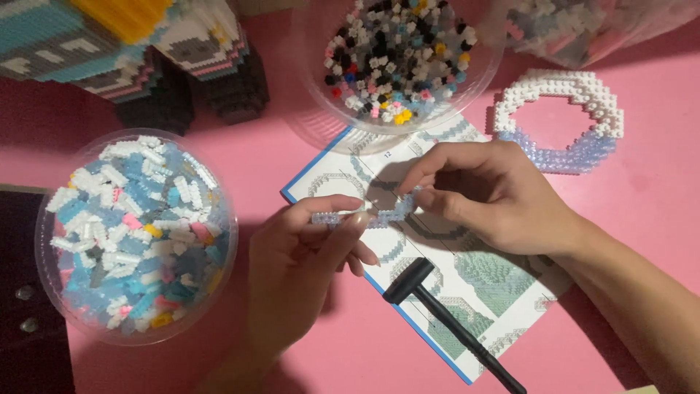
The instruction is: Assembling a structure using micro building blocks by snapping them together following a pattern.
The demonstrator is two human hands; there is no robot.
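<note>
A pink counter (642, 219) fills the view. Above the instruction booklet (503, 292) at its middle, the left hand (306, 255) and right hand (488, 193) each pinch one end of a pale blue brick strip (372, 215), its long axis running left-right, perhaps slightly curved. Two clear bowls (219, 219) hold small loose bricks.

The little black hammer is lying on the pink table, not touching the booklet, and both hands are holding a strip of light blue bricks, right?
Not quite. The head view shows the small black plastic hammer lying across the open instruction booklet. The left hand and right hand do hold the curved strip of pale blue bricks.
</note>
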